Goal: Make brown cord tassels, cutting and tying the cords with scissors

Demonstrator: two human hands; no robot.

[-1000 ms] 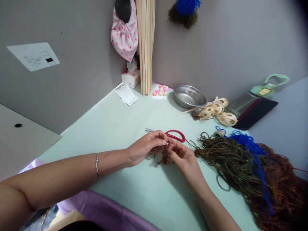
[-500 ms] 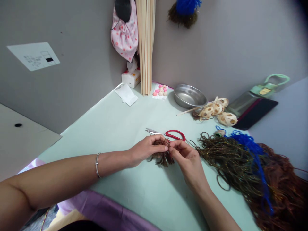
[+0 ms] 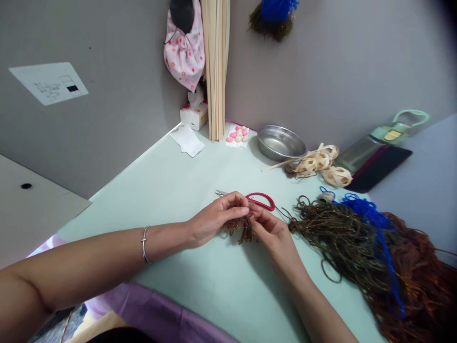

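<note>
Between my two hands is a small brown yarn tassel (image 3: 247, 232), its cut strands hanging below the fingers. My left hand (image 3: 217, 215) is closed round its top, thumb and fingers pinched together. My right hand (image 3: 273, 228) pinches at the same bunch from the right, fingertips meeting those of the left; the exact spot they grip is hidden. Just behind the fingers lie red-handled scissors (image 3: 264, 202), their blades partly covered by my left hand. To the right, a thick hank of dark olive yarn (image 3: 328, 233) spreads over the table.
Blue yarn (image 3: 367, 209) and reddish-brown yarn (image 3: 421, 271) lie at the right. Farther back are woven strip balls (image 3: 337, 176), a steel bowl (image 3: 281, 143), pink and cream beads (image 3: 238, 136), a tissue pack (image 3: 193, 116) and a green-lidded bottle (image 3: 389, 135). Wooden strips (image 3: 216, 71) stand in the corner.
My left fingers have risen slightly, covering more of the scissor blades. My right hand has shifted a little left, closer to the left fingertips, and the tassel has turned slightly.
</note>
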